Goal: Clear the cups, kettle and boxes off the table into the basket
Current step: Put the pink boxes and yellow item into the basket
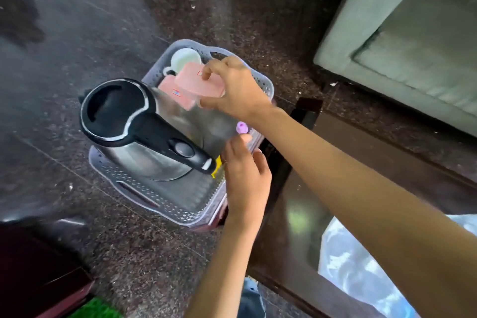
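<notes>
Right hand (233, 88): pinching a pink box (198, 83), over the basket (165, 201) at 1 o'clock.
Left hand (246, 178): loose, holding nothing, at the basket's 4 o'clock rim.
Kettle (144, 137): already inside.
Cup (184, 58): inside, at 12.
Tip: lower flat onto the other pink box, then let go.
Floor: dark speckled stone.
Table (309, 204): dark, at 4.

The kettle (144, 147) has a shiny brushed-metal body with a glossy black plastic lid and handle. The basket (165, 204) is pale, perforated plastic with a dull sheen. The two boxes (198, 84) look like smooth, matt pink plastic, and the cup (184, 59) like glossy white ceramic. The floor (258, 8) is polished speckled stone, the table (304, 214) glossy dark wood.
</notes>
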The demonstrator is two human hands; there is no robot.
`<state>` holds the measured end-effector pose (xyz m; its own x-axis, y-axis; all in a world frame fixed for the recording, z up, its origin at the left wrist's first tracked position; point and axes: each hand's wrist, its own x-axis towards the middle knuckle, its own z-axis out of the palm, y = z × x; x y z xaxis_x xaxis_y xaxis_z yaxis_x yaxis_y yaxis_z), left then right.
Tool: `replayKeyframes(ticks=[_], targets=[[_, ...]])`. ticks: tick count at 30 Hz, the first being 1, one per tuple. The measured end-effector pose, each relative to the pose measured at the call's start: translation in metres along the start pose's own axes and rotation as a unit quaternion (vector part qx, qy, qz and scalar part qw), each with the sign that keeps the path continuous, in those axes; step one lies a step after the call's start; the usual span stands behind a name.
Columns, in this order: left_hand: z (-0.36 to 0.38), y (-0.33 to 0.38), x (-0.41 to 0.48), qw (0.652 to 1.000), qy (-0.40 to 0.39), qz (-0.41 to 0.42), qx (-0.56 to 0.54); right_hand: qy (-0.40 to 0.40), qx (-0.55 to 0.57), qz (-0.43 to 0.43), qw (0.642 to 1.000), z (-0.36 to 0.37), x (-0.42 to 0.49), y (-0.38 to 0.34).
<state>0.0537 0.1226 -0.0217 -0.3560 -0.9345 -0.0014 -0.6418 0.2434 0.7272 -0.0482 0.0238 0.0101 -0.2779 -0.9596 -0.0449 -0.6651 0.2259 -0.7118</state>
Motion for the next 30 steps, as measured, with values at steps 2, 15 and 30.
replayKeyframes(ticks=[2,15,30], targets=[[-0.001,-0.003,0.000,0.999,0.018,0.006,0.043,-0.037,-0.041,-0.014,0.998,0.015,0.014,-0.004],[0.006,-0.012,0.006,0.995,0.016,0.007,0.100,-0.158,-0.185,-0.097,0.965,0.036,0.034,0.008],[0.004,-0.006,0.001,0.995,-0.007,0.001,0.097,-0.070,-0.207,-0.069,0.973,0.042,0.036,0.006]])
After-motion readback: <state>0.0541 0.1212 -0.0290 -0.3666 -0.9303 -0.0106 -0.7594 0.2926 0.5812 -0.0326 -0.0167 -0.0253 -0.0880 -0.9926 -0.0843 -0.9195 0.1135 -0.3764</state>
